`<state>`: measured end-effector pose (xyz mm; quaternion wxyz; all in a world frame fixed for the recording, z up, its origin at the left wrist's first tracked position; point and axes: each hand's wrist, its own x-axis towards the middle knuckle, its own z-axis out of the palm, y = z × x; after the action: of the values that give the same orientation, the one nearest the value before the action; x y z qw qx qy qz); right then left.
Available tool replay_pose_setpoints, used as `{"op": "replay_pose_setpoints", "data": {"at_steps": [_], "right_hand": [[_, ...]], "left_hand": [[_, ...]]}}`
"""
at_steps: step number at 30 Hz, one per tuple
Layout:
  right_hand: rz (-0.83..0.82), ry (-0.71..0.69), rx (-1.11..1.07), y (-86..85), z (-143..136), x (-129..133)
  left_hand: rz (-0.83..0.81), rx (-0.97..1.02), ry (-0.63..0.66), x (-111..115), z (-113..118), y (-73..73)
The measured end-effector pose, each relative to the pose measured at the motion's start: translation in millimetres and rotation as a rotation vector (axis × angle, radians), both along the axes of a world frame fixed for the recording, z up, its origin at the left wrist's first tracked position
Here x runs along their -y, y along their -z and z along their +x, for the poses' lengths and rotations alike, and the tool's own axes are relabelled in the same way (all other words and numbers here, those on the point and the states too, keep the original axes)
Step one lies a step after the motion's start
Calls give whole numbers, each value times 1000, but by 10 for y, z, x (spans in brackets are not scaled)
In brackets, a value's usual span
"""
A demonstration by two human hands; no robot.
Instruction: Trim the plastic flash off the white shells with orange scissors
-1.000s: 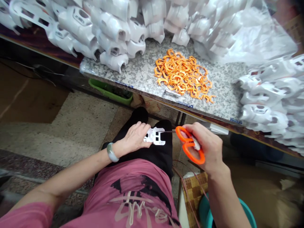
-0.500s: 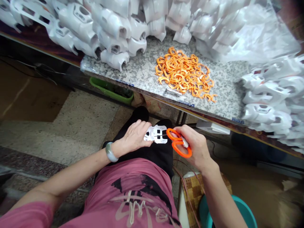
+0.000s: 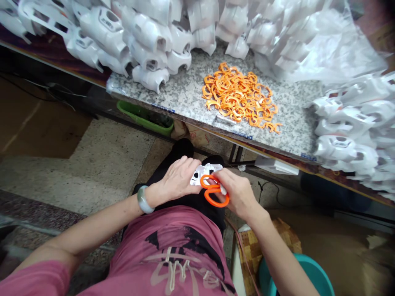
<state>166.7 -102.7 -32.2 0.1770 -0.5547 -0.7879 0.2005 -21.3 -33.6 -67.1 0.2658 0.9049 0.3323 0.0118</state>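
Here's the left hand (image 3: 179, 177), fingers closed around the left end of a white plastic part (image 3: 196, 176) with cut-out openings, held low over the black trousers (image 3: 165, 163). And the right hand (image 3: 237, 192) comes in from the other side, gripping orange-handled scissors (image 3: 211, 190), the loops right over the part's near edge. The blades are hidden, so where the tips sit I can't tell. A pale bracelet (image 3: 145, 200) rings the left wrist, just clear of the pink shirt (image 3: 154, 234).

Out beyond the hands runs the speckled grey worktop (image 3: 185, 92), and in the middle of it, a loose heap of curved orange pieces (image 3: 237, 96)! Just on its near side lies a small shiny piece (image 3: 226, 120), close to the worktop's edge. To the far left, white shells (image 3: 148, 37) are stacked in rows; on the right, another stack of white shells (image 3: 345, 144), with a clear plastic bag (image 3: 333, 51) spread behind it.

Below the worktop, on the left, sits a green container (image 3: 145, 119), a brown bag (image 3: 197, 136) just beside it. Down at near right, a teal tub (image 3: 316, 271) stands beside a woven seat (image 3: 247, 242).
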Motion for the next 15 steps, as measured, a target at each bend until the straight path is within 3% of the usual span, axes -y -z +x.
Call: {"op": "replay_pose_setpoints", "data": {"at_steps": [4,8,10,12,15], "right_hand": [[6,-5,35,36,-56,-3],[82,93,-115,-209,98,-30],[119,233,-199,-367,248,-43],[164,471,-285,-472,411,-72],[222,854,-589,-466,619,-178]], "left_hand": [[7,-40,6,11,-26,76],[6,-99,-31,-7,-92,195],[-51,-87,-67,-37,-127,210],[-174,-58,-130,-65,-164,193],[-495,61,-246,-66,-215,167]]}}
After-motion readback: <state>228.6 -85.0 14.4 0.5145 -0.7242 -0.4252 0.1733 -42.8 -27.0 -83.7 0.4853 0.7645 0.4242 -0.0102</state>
